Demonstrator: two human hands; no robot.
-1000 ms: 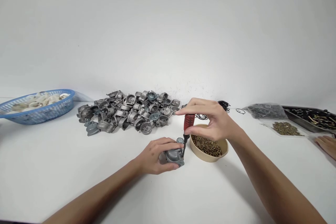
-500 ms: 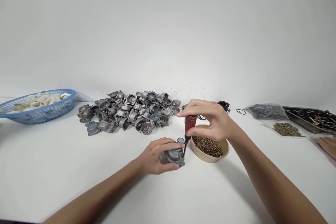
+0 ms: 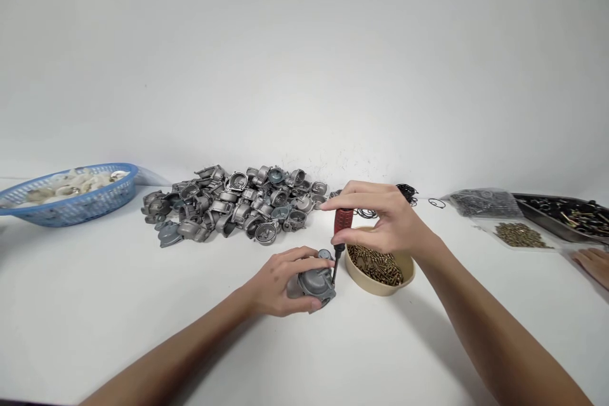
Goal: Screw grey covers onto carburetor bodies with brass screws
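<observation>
A person at a white table (image 3: 95, 304) steadies a grey metal housing (image 3: 316, 281) with the left hand (image 3: 278, 284), fingers wrapped around its near and far sides so it sits pinned to the tabletop. The right hand (image 3: 385, 219) is closed around the red handle of a screwdriver (image 3: 340, 228), held close to upright with its dark shaft running down to the housing's right edge, apparently so the tip bears straight into a fastener there. Just right of the left hand and under the right palm stands a tan bowl (image 3: 380, 284) of brass-coloured screws (image 3: 375, 266), kept within easy reach. Beyond both hands lies a heap of similar grey castings (image 3: 228, 206); far off to the left of the left hand sits a blue basket (image 3: 71, 203) of pale parts.

The screwdriver tip and any screw under it are too small to make out. The right palm covers part of the bowl. Well to the right of the right hand, bagged parts (image 3: 518, 233) and a dark tray (image 3: 561, 216) are partly cut off, as is another person's hand (image 3: 594, 263) at the frame edge. Thin black rings (image 3: 406, 191) lie behind the right hand.
</observation>
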